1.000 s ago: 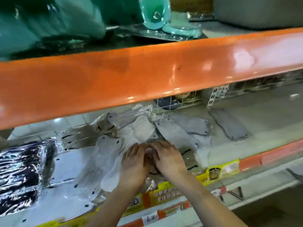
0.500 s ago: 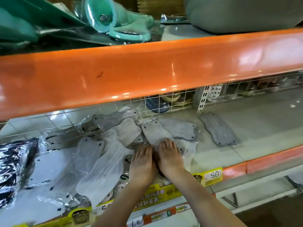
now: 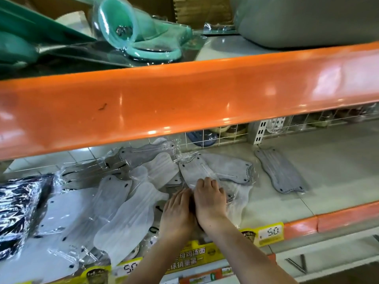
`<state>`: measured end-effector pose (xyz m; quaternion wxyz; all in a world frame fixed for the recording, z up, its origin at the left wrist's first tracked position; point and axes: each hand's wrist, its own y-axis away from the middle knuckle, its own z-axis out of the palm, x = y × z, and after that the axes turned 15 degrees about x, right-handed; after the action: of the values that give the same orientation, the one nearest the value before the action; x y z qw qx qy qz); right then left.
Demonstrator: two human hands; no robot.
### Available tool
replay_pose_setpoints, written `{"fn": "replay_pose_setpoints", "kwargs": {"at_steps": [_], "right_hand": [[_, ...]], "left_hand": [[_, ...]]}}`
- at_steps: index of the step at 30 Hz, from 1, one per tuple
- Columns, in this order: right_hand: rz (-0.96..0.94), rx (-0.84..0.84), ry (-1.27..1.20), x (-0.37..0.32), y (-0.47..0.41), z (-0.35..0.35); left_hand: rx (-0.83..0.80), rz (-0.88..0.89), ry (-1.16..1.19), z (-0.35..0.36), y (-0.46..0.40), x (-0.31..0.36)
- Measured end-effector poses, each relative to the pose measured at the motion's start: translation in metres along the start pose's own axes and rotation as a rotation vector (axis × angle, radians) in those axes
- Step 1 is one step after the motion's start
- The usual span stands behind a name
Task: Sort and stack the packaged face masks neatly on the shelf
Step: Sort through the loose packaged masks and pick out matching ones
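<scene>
My left hand (image 3: 178, 214) and right hand (image 3: 210, 199) lie side by side, fingers curled down onto a clear-wrapped grey mask (image 3: 195, 171) in the heap of white and grey packaged masks (image 3: 125, 218) on the shelf (image 3: 287, 201). One grey mask (image 3: 280, 173) lies apart, right. Above, teal goods (image 3: 133, 31) fill the upper shelf (image 3: 184, 103).

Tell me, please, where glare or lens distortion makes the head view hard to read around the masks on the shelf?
Head view: bright highlights streak the orange beam; glare off the clear wrappers of the white masks blurs their edges; the dark foil pack glints; the wide lens bows the beam. The left hand and right hand are sharp, and the lone grey mask is glare-free.
</scene>
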<state>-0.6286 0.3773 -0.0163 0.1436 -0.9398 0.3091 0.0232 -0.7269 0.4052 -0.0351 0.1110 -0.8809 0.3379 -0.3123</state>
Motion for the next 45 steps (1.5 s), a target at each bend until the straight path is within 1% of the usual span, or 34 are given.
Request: {"fn": "replay_pose_setpoints", "kwargs": {"at_steps": [4, 6, 8, 10, 13, 15, 16, 18, 20, 22, 24, 26, 27, 28, 30, 31, 32, 33, 35, 37, 41, 42, 43, 45], "right_hand": [[-0.049, 0.006, -0.004, 0.003, -0.004, -0.001], [-0.044, 0.023, -0.04, 0.007, -0.007, -0.002], [0.021, 0.045, -0.119, 0.012, -0.01, -0.005], [0.134, 0.066, -0.261, 0.018, -0.014, -0.01], [0.23, 0.187, -0.549, 0.025, -0.015, -0.02], [0.289, 0.282, -0.777, 0.027, -0.011, -0.028], [0.356, 0.3, -0.886, 0.027, -0.009, -0.029], [0.509, 0.294, -1.155, 0.027, -0.006, -0.028], [0.674, 0.282, -1.52, 0.027, -0.005, -0.021], [0.818, 0.237, -1.871, 0.027, -0.003, -0.02], [0.878, 0.203, -2.082, 0.028, -0.001, -0.023], [0.909, 0.179, -2.219, 0.03, -0.001, -0.025], [0.924, 0.163, -2.254, 0.03, 0.0, -0.027], [0.917, 0.138, -2.257, 0.03, 0.001, -0.029], [0.845, 0.087, -2.228, 0.027, 0.004, -0.035], [0.799, 0.057, -2.196, 0.024, 0.006, -0.037], [0.752, 0.02, -2.173, 0.021, 0.009, -0.04], [0.722, -0.015, -2.163, 0.018, 0.012, -0.041], [0.713, -0.079, -2.157, 0.016, 0.018, -0.045], [0.726, -0.118, -2.122, 0.018, 0.02, -0.043], [0.773, -0.119, -1.908, 0.021, 0.024, -0.039], [0.798, -0.115, -1.874, 0.02, 0.025, -0.037], [0.822, -0.111, -1.862, 0.017, 0.026, -0.034], [0.863, -0.103, -1.862, 0.009, 0.029, -0.032]], "left_hand": [[0.009, -0.017, 0.035, 0.001, 0.002, -0.001], [0.012, -0.002, 0.033, 0.001, 0.003, -0.003], [0.002, 0.002, 0.049, -0.001, 0.002, -0.003], [-0.012, -0.004, 0.077, -0.004, 0.001, -0.002], [0.003, -0.037, 0.166, -0.012, -0.002, 0.002], [0.005, -0.109, 0.223, -0.018, -0.005, 0.007], [-0.003, -0.16, 0.248, -0.02, -0.007, 0.01], [-0.022, -0.246, 0.288, -0.023, -0.009, 0.014], [-0.035, -0.305, 0.324, -0.023, -0.009, 0.016], [-0.054, -0.367, 0.355, -0.023, -0.008, 0.018], [-0.074, -0.397, 0.379, -0.022, -0.005, 0.018], [-0.08, -0.4, 0.379, -0.022, -0.004, 0.018], [-0.071, -0.43, 0.409, -0.024, -0.004, 0.02], [-0.052, -0.511, 0.511, -0.026, -0.006, 0.022], [-0.006, -0.727, 0.905, -0.034, -0.011, 0.026], [0.03, -0.805, 1.071, -0.038, -0.016, 0.027], [0.068, -0.832, 1.143, -0.041, -0.02, 0.025], [0.09, -0.83, 1.138, -0.045, -0.024, 0.023], [0.128, -0.806, 1.052, -0.051, -0.029, 0.014], [0.163, -0.745, 0.942, -0.059, -0.03, 0.005], [0.227, -0.635, 0.791, -0.074, -0.028, -0.015], [0.258, -0.608, 0.715, -0.075, -0.027, -0.021], [0.296, -0.564, 0.566, -0.076, -0.025, -0.028], [0.321, -0.413, 0.177, -0.074, -0.018, -0.041]]}}
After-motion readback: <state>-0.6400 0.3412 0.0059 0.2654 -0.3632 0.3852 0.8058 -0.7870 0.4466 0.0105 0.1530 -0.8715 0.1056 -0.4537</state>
